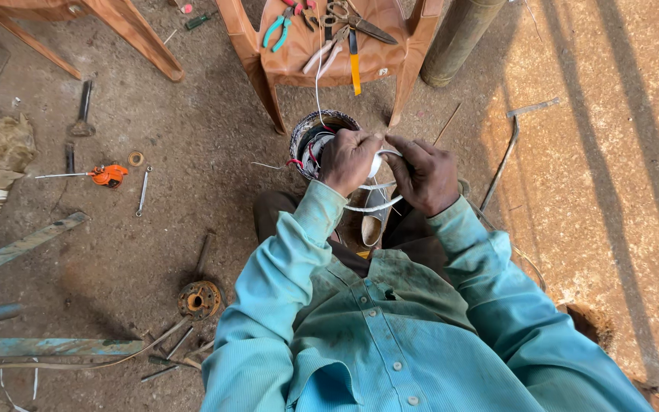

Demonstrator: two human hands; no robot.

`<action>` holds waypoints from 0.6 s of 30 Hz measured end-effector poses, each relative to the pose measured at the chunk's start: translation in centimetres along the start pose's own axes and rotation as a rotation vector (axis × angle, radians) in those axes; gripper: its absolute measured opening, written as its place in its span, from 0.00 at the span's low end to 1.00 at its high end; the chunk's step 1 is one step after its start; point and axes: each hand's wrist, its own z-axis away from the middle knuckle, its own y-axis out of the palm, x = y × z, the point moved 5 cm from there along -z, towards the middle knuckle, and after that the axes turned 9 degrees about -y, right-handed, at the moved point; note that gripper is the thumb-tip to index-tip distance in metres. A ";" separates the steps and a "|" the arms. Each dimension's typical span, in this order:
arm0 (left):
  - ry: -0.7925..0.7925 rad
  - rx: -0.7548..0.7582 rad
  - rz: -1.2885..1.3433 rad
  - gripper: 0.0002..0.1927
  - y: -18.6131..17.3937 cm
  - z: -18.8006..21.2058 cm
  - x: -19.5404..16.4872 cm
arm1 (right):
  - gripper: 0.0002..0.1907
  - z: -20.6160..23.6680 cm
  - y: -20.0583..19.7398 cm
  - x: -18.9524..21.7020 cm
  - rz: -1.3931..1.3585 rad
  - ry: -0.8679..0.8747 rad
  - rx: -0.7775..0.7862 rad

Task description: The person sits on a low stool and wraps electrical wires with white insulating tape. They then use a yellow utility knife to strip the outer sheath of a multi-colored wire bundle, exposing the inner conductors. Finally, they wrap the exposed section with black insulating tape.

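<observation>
Far left on the dirt floor (pixel 192 191): an orange tool (pixel 108 175), a small spanner (pixel 143 191), lower down a rusty round flange (pixel 199 299). At centre, left hand (pixel 348 159) clenched over the rim of a round motor winding (pixel 316 137), fingers closed on a white tape strip (pixel 375 204) looping just beneath and between both hands, above the lap. Just right of that, right hand (pixel 423 174) pinched shut on the same strip, nearly touching the left; beyond both, a brown plastic chair (pixel 390 61) bearing pliers (pixel 278 29) and scissors (pixel 356 23).
</observation>
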 end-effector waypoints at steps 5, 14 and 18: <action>0.352 -0.364 -0.233 0.15 -1.7 6.0 -3.8 | 0.07 0.2 0.8 -2.8 -0.278 0.319 0.173; 0.513 -0.082 0.200 0.12 -2.6 3.8 -4.3 | 0.08 0.2 0.6 -1.1 -0.095 0.054 0.139; 0.032 0.000 -0.005 0.16 -0.5 0.5 -0.8 | 0.05 0.2 0.3 -0.3 0.045 -0.020 0.067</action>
